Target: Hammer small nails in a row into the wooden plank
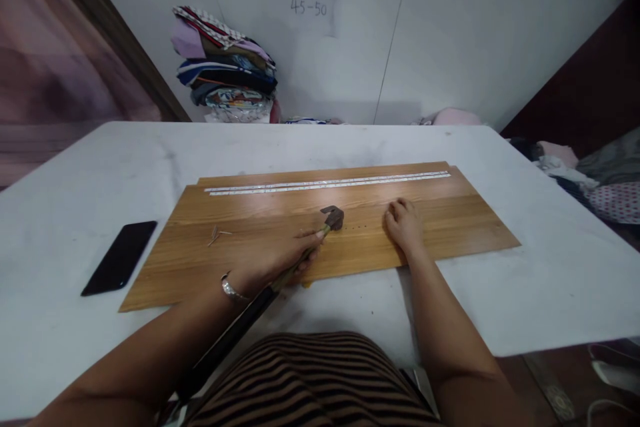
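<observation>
My left hand (295, 250) is wrapped around a hammer (334, 217) just below its metal head, and the long black grip runs back toward my body. The hammer head is over the middle of a wooden board (440, 233). Just right of it, a row of several small dark dots (359, 227) marks the board; whether they are nail heads or holes I cannot tell. Beyond the dots my right hand (405, 223) rests on the wood, fingers loosely bent, with nothing visible in them. A few loose nails (215, 235) lie on the board's left part.
Two white measuring strips (325, 183) run along the board's far side. A black phone (120, 258) lies left of the board on the white table (540, 293). Folded clothes (230, 73) are stacked by the wall behind, and more fabric (575, 167) sits at the right.
</observation>
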The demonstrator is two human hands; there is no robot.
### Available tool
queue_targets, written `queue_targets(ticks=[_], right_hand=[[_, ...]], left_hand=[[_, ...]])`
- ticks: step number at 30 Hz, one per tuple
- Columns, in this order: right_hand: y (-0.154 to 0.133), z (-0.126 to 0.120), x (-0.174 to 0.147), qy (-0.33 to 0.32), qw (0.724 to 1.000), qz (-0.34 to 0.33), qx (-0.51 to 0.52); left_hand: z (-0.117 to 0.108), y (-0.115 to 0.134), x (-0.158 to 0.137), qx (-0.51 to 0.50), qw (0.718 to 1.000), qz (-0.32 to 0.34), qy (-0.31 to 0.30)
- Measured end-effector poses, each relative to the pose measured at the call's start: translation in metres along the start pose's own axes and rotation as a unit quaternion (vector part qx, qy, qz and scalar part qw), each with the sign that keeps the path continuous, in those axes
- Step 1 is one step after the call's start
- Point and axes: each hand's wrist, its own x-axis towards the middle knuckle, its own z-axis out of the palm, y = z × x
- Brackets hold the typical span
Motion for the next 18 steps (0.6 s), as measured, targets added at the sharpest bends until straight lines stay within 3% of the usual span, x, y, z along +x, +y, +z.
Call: queue_targets(ticks=[18], right_hand=[[-0.0001, 0.0004, -0.0008, 0.002, 1.0, -0.009, 0.002]], left_hand=[[0.0037, 0.0083, -0.0028, 0.025, 1.0, 0.0, 0.009]])
